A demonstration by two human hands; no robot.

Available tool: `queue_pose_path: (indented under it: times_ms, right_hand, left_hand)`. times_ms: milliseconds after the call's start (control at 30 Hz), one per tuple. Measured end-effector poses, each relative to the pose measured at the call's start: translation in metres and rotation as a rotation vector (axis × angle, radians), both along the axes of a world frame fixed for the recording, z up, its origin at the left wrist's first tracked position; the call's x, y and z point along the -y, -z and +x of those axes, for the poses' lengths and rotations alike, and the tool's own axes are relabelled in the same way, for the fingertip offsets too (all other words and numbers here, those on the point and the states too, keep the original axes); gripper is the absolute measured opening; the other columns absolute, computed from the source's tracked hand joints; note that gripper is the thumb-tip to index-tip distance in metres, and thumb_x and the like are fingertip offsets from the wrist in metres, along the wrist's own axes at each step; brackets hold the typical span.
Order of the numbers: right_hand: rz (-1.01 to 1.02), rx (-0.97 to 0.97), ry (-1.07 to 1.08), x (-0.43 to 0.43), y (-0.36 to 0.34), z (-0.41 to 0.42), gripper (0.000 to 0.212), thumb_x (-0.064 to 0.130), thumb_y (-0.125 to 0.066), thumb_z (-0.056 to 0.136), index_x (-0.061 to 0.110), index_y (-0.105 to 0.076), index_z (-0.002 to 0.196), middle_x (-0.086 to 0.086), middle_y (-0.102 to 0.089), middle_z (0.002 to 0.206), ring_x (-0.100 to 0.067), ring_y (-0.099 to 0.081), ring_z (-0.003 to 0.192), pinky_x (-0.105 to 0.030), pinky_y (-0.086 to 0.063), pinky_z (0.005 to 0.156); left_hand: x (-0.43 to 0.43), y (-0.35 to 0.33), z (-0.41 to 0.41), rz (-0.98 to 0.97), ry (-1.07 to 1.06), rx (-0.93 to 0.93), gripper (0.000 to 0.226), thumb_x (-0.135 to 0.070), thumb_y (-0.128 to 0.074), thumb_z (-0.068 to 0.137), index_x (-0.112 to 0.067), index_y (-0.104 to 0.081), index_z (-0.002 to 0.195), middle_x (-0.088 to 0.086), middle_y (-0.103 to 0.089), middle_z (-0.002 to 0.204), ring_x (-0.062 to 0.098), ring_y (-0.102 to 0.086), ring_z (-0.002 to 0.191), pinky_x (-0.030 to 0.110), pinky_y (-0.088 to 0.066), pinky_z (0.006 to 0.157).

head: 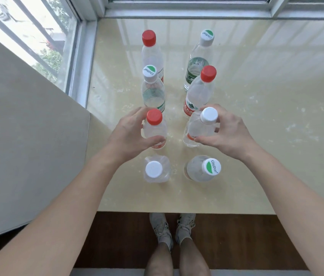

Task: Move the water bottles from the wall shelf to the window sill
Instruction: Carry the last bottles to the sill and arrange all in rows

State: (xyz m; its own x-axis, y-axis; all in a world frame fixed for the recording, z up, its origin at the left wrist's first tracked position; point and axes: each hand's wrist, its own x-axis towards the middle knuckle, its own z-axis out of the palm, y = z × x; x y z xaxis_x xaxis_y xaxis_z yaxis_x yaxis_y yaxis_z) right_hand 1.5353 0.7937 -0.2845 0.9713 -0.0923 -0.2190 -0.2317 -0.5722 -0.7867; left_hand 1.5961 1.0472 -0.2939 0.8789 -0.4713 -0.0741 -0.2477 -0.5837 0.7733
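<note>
We count eight clear plastic water bottles standing upright on the glossy cream stone window sill (256, 116), set in two columns of four. Three carry red caps, three carry white caps printed with a green logo, and two carry plain white caps. All hold clear water; how full each one is we cannot tell from above.

Our left hand (131, 134) forms a grip curled around the small red-capped clear bottle (155, 128), thumb on the near side and fingers on the far side, touching its body. Our right hand (226, 132) does the same around the plain white-capped clear bottle (200, 126), which leans slightly away from upright. Both grips are clasping their bottles, and both bottles appear to rest on the sill.

Nearer to us than the left grip stands the squat white-capped bottle (154, 170); nearer than the right grip stands the green-logo-capped bottle (204, 168). Beyond the left grip stands another green-logo-capped bottle with a green label (152, 88), and beyond that the tall red-capped bottle (150, 48). Beyond the right grip stands a red-capped bottle with a red label (198, 92), just touching our fingers in the view, and farthest off the tall green-labelled bottle (198, 58).

The aluminium window frame (187, 8) borders the sill beyond and to the left of the grips. Below the sill's near edge we see dark wooden floor (117, 236) and two grey sneakers (161, 226).
</note>
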Motion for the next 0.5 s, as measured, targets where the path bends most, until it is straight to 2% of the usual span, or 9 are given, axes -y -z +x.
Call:
queue_pose_path:
  times_ms: [100, 200, 300, 400, 500]
  right_hand:
    - [0.025, -0.044, -0.080, 0.007, 0.001, 0.006, 0.056, 0.019, -0.088, 0.068, 0.027, -0.063, 0.117, 0.007, -0.069, 0.109, -0.020, -0.062, 0.105, -0.047, -0.054, 0.091]
    - [0.049, -0.070, -0.129, 0.013, 0.000, 0.011, 0.057, 0.018, -0.088, 0.068, 0.030, -0.063, 0.117, 0.010, -0.068, 0.109, -0.019, -0.061, 0.108, -0.048, -0.054, 0.091]
    - [0.066, -0.077, -0.138, 0.012, 0.002, 0.011, 0.056, 0.016, -0.088, 0.068, 0.035, -0.062, 0.113, 0.021, -0.065, 0.105, -0.003, -0.059, 0.101, -0.031, -0.054, 0.087]
    - [0.023, -0.053, -0.112, 0.008, 0.007, 0.009, 0.061, 0.017, -0.090, 0.065, 0.041, -0.056, 0.110, 0.033, -0.059, 0.096, 0.015, -0.054, 0.090, -0.007, -0.042, 0.076]
    - [-0.003, -0.043, -0.122, 0.009, 0.006, 0.009, 0.059, 0.020, -0.091, 0.066, 0.041, -0.056, 0.109, 0.034, -0.058, 0.096, 0.015, -0.054, 0.089, -0.001, -0.037, 0.074]
  left_hand:
    - [0.002, -0.001, 0.000, -0.010, 0.009, -0.027, 0.064, -0.023, -0.088, 0.069, -0.025, -0.058, 0.126, -0.018, -0.057, 0.107, 0.012, -0.057, 0.109, 0.036, -0.054, 0.093]
    - [0.003, 0.000, 0.002, -0.022, 0.012, -0.038, 0.063, -0.022, -0.088, 0.068, -0.025, -0.059, 0.124, -0.027, -0.054, 0.105, 0.012, -0.057, 0.109, 0.034, -0.054, 0.093]
    - [0.005, 0.001, 0.004, -0.019, 0.006, -0.045, 0.060, -0.023, -0.088, 0.068, -0.025, -0.060, 0.121, -0.019, -0.058, 0.105, 0.014, -0.058, 0.108, 0.035, -0.054, 0.093]
    - [0.005, 0.001, 0.004, -0.024, -0.012, -0.041, 0.060, -0.020, -0.088, 0.067, -0.024, -0.060, 0.121, -0.025, -0.056, 0.103, 0.013, -0.058, 0.107, 0.032, -0.054, 0.092]
    - [0.003, 0.002, 0.004, -0.029, -0.018, -0.047, 0.065, -0.018, -0.088, 0.067, -0.024, -0.059, 0.125, -0.027, -0.055, 0.103, 0.013, -0.058, 0.107, 0.032, -0.055, 0.090]
